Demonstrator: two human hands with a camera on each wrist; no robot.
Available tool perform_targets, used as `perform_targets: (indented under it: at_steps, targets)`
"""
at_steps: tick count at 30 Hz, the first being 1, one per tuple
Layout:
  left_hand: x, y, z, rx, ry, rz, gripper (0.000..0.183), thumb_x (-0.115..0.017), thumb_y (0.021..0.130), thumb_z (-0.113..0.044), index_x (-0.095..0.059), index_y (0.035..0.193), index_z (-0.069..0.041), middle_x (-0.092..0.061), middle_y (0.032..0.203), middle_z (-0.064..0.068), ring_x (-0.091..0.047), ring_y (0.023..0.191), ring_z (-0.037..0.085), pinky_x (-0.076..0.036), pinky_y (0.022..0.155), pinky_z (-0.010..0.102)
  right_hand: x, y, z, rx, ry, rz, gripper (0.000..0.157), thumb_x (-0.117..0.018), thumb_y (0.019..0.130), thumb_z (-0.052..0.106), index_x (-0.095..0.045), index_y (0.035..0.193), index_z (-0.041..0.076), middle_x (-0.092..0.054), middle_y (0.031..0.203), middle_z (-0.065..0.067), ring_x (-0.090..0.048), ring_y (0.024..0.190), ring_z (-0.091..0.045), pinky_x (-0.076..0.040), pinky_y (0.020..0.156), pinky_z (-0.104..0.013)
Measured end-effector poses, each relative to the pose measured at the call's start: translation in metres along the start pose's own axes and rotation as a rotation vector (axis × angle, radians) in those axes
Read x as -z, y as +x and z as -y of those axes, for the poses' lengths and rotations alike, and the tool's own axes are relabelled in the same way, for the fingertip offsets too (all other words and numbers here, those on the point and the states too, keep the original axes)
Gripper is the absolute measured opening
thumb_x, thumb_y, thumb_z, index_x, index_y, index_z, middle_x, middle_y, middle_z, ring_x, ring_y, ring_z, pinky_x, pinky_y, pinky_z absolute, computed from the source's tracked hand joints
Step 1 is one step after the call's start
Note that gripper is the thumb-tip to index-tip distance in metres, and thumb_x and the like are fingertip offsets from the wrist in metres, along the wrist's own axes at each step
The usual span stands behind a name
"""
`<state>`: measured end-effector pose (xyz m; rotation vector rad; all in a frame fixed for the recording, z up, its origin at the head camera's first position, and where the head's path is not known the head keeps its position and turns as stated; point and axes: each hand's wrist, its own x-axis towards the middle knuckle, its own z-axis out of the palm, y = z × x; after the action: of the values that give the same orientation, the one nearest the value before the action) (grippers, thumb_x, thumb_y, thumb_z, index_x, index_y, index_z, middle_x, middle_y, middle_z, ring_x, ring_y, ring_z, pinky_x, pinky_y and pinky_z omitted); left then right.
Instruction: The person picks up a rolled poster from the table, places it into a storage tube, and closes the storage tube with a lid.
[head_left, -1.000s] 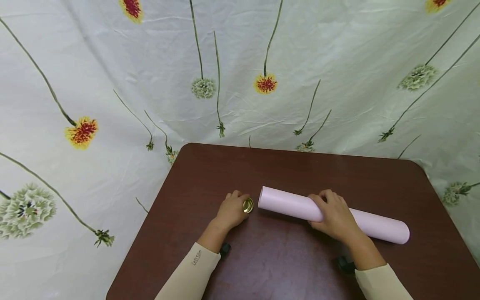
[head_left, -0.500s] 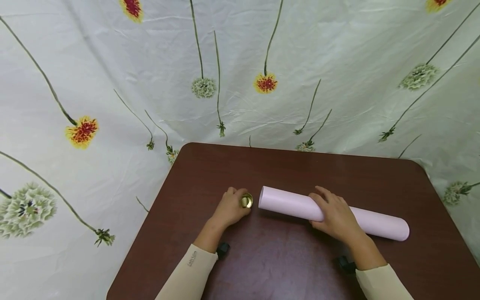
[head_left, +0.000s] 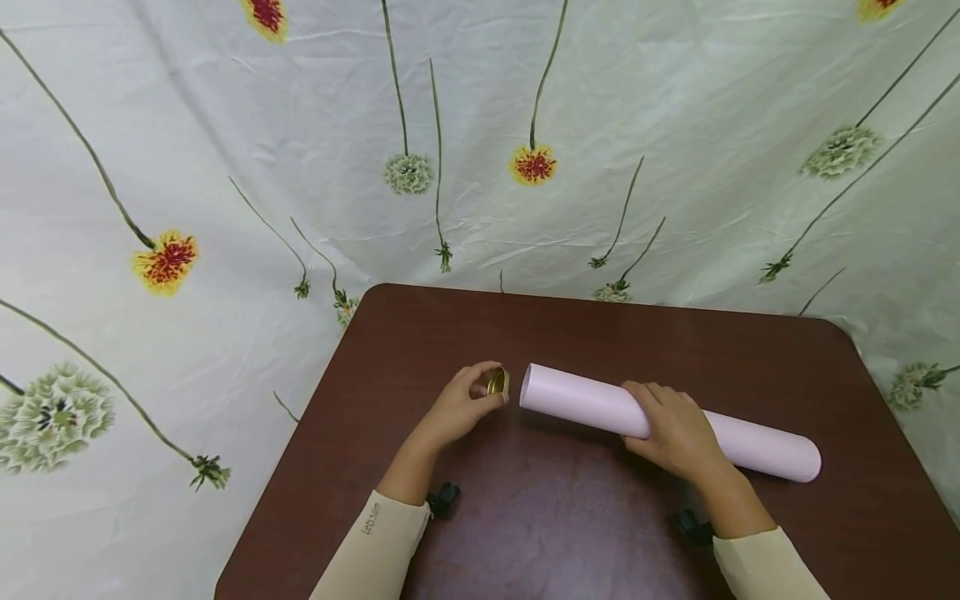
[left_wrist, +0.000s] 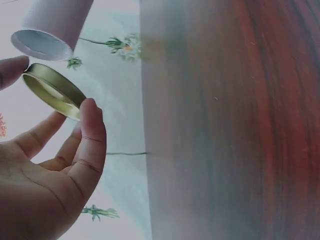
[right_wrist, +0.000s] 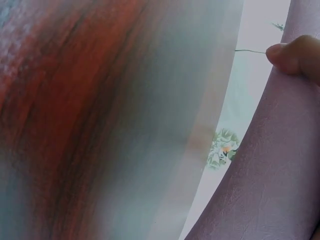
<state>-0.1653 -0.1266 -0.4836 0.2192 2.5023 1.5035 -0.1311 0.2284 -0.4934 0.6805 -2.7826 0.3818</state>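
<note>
A round gold metal lid (head_left: 498, 382) is pinched at its rim between the thumb and fingers of my left hand (head_left: 454, 407). In the left wrist view the lid (left_wrist: 56, 82) is tilted, just apart from the open end of a pale pink tube (left_wrist: 55, 25). My right hand (head_left: 677, 431) grips that long tube (head_left: 577, 399) around its middle from above. The tube slants across the table, its open left end toward the lid. In the right wrist view only a thumb (right_wrist: 295, 57) shows against the tube (right_wrist: 270, 150); the other fingers are hidden there.
The dark brown wooden table (head_left: 547, 517) has rounded far corners. A white cloth (head_left: 465, 92) with printed flowers hangs behind it and at its sides. Dark straps with small blocks (head_left: 442, 498) sit at both wrists.
My left hand has turned the lid upright toward the tube's end and raised it slightly. My right hand's fingers have settled closer around the tube, whose left end is slightly higher.
</note>
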Motion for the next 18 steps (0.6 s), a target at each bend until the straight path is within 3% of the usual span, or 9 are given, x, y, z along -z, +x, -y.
perform_targets:
  at_steps: [8, 13, 18]
  targets:
    - [0.001, -0.001, -0.008, -0.030, -0.223, 0.048, 0.057, -0.070, 0.095, -0.027, -0.051, 0.147, -0.018, -0.058, 0.137, 0.009, -0.062, 0.109, 0.019, -0.051, 0.088, 0.034, 0.001, 0.001, 0.001, -0.004, -0.006, -0.024, 0.083, -0.089, 0.068, 0.029, -0.052, 0.141, 0.012, -0.069, 0.116, -0.013, -0.066, 0.103, -0.035, -0.050, 0.087, -0.054]
    - [-0.001, -0.004, -0.015, -0.048, -0.289, 0.085, 0.054, -0.067, 0.097, -0.024, -0.050, 0.148, -0.015, -0.057, 0.138, 0.011, -0.060, 0.111, 0.018, -0.050, 0.094, 0.044, 0.001, 0.002, 0.004, -0.004, 0.001, -0.030, 0.080, -0.088, 0.069, 0.028, -0.053, 0.140, 0.012, -0.069, 0.116, -0.012, -0.066, 0.103, -0.035, -0.050, 0.086, -0.054]
    - [-0.003, -0.005, -0.017, -0.045, -0.313, 0.088, 0.052, -0.066, 0.097, -0.021, -0.052, 0.146, -0.016, -0.057, 0.139, 0.011, -0.059, 0.111, 0.019, -0.050, 0.093, 0.045, 0.000, 0.002, 0.006, 0.003, 0.004, -0.036, 0.080, -0.088, 0.069, 0.028, -0.053, 0.139, 0.012, -0.069, 0.115, -0.011, -0.066, 0.104, -0.035, -0.051, 0.088, -0.055]
